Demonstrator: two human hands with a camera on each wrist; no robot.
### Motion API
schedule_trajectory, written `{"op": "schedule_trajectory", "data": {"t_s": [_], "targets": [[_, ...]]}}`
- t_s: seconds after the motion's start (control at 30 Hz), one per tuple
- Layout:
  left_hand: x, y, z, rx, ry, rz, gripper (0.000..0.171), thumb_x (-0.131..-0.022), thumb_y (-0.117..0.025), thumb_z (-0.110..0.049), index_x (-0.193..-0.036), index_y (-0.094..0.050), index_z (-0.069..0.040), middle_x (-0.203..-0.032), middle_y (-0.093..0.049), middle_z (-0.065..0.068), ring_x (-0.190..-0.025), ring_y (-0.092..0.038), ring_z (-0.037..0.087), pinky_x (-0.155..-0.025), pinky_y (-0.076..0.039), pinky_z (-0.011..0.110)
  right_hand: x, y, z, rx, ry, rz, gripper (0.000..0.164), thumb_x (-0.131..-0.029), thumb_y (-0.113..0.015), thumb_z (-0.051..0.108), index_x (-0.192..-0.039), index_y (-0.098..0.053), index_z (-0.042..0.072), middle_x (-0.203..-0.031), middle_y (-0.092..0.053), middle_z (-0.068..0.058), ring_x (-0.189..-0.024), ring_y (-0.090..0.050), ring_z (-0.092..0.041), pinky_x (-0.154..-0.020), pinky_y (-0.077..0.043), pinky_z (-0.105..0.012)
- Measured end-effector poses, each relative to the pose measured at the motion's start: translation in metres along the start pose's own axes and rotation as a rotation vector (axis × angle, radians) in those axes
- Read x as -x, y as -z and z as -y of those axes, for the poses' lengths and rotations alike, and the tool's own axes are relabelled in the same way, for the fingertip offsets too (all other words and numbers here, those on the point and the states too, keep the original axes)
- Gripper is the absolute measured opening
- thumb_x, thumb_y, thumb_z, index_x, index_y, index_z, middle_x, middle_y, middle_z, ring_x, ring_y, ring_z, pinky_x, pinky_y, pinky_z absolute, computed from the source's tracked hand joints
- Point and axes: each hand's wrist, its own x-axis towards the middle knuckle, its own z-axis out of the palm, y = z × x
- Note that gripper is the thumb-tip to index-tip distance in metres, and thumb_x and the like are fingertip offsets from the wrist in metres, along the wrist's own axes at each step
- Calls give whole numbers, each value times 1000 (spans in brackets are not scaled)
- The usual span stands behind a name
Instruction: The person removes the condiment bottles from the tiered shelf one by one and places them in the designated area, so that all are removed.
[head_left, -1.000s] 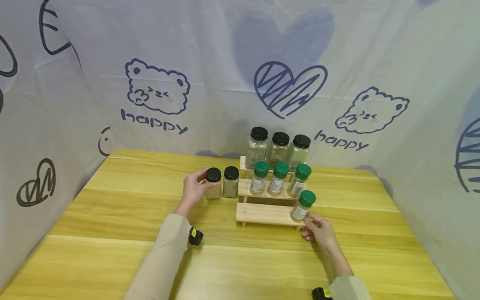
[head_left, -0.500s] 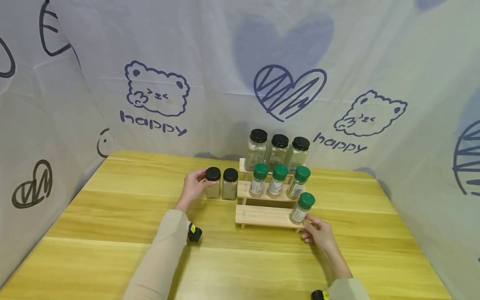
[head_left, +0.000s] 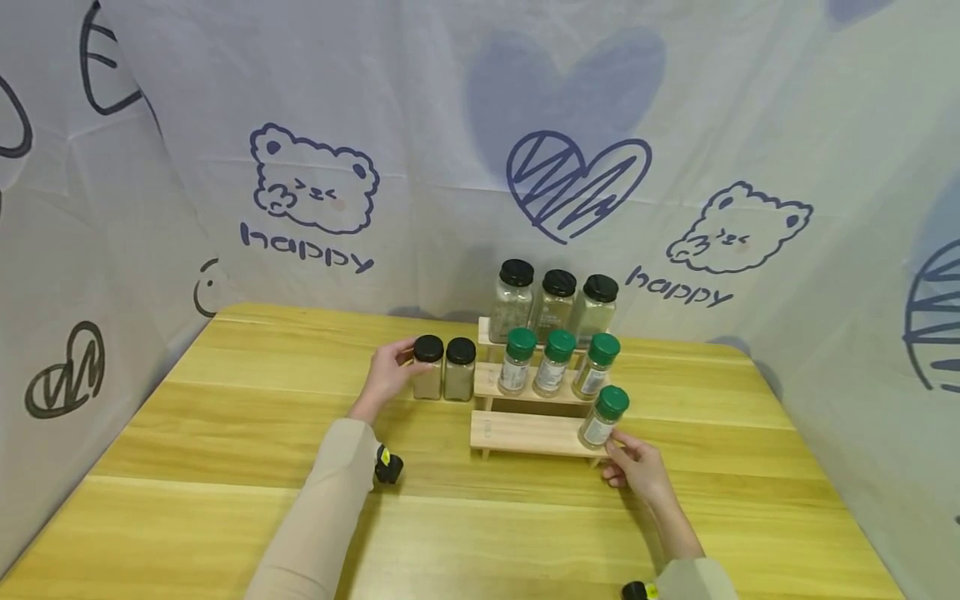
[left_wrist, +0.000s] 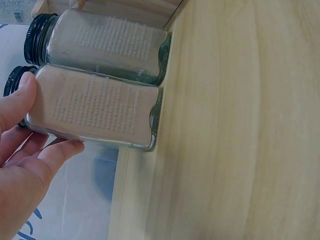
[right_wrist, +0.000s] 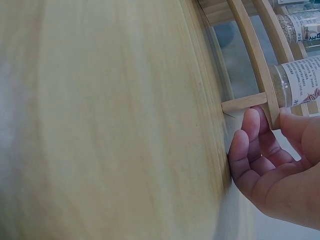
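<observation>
My left hand [head_left: 388,377] holds a square glass spice jar [left_wrist: 95,107] with a black lid and pale brown powder, thumb and fingers on either side near the lid. Right beside it stands a second black-lidded jar [left_wrist: 107,45] with greyish powder. Both are upright on the table, left of a three-step wooden spice rack [head_left: 525,432]. At the rack's front right corner, my right hand [head_left: 639,468] pinches the end of the lowest step, thumb above and fingertips below. A green-capped spice jar [head_left: 600,425] stands on that step, next to the thumb.
Several more jars sit on the rack: green-capped jars [head_left: 553,375] along the middle step and taller black-lidded jars [head_left: 513,312] on the top one. The wooden table [head_left: 480,533] ends at a printed cloth backdrop [head_left: 442,208] behind the rack.
My left hand has slid its jar slightly right, closing the small gap to the neighbouring jar. The right hand keeps its grip on the rack. The head view has tilted a little.
</observation>
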Motion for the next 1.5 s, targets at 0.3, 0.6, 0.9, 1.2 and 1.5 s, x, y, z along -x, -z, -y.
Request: {"op": "schedule_trajectory", "data": {"t_s": [0.3,0.6,0.9,1.2,1.5], "targets": [[5,1,-1,70,83,-2,69,-78,-66,2,-135,-28,8,-133,-36,25,-120,-37,35,-97,-34,36,1,-2,0,1,-2,2,40,-93,-46,5,-127,-36,-13,-71,-60,-7,-52,-56,-10,-49,-49,-23],[15,2,-1,98,75,-115,55,-79,-65,1,-128,-41,8,-128,-43,23,-117,-42,33,-95,-36,38,-2,0,1,-2,0,9,39,-93,-46,4,-127,-37,-13,-71,-61,-7,-53,-56,-10,-51,-50,-23],[29,-2,-3,82,73,-263,30,-77,-67,-1,-104,-57,9,-102,-58,23,-94,-56,30,-71,-45,18,-1,0,1,4,12,2,39,-92,-47,3,-126,-38,-14,-70,-61,-8,-52,-56,-11,-50,-50,-24],[45,-14,-5,74,25,-305,21,-77,-66,2,-96,-61,10,-95,-62,23,-78,-57,18,-66,-44,15,-1,-1,1,14,6,-2,39,-92,-47,3,-127,-39,-12,-70,-61,-7,-52,-56,-10,-50,-50,-23],[55,-30,-12,130,-27,-314,18,-77,-65,5,-92,-61,13,-90,-62,23,-70,-55,7,-63,-46,15,-1,0,1,15,-6,-1,40,-92,-47,5,-127,-38,-12,-72,-61,-7,-52,-56,-10,-50,-49,-22]]}}
